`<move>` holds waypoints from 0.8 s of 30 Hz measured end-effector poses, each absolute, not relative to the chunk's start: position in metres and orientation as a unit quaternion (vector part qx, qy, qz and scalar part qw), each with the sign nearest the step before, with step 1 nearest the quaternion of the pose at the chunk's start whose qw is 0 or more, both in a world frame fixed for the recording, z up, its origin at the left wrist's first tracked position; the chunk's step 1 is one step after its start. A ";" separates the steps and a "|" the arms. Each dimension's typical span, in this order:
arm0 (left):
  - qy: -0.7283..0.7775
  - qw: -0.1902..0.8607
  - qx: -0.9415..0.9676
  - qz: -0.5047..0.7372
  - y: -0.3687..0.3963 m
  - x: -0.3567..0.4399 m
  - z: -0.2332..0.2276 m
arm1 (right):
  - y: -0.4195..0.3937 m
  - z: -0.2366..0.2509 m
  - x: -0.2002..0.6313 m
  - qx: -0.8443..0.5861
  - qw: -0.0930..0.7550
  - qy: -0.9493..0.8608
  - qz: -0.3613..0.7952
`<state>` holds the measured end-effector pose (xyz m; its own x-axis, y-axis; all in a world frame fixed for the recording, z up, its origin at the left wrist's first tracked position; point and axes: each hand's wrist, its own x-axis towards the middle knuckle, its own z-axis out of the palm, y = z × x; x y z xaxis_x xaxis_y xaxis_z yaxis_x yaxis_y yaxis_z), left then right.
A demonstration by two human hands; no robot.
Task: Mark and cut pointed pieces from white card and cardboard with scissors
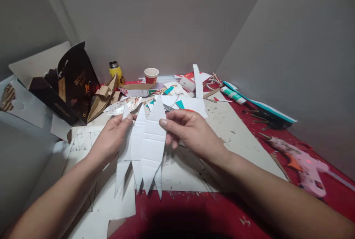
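Observation:
Both hands hold up a stack of white cardboard cut-outs [144, 146], long pointed shapes with scored fold lines, fanned out above the table. My left hand [111, 139] pinches their left edge with thumb on top. My right hand [191, 131] grips the right edge of the front piece between thumb and fingers. The pointed lower tips hang over a white cardboard sheet [244, 139] and the red tablecloth [194, 213].
A pink glue gun [299, 163] lies at the right. A dark printed box [72, 83] stands at the left. Behind are a yellow bottle [115, 70], a red paper cup [151, 75], a glue tube [233, 95] and several paper scraps. Grey walls close in behind.

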<state>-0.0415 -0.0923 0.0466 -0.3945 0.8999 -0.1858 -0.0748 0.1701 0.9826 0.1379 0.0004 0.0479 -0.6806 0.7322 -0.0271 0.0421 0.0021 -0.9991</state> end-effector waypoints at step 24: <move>0.630 0.440 0.349 0.537 -0.095 -0.030 0.046 | -0.010 0.038 0.129 -0.329 0.291 -0.683 0.583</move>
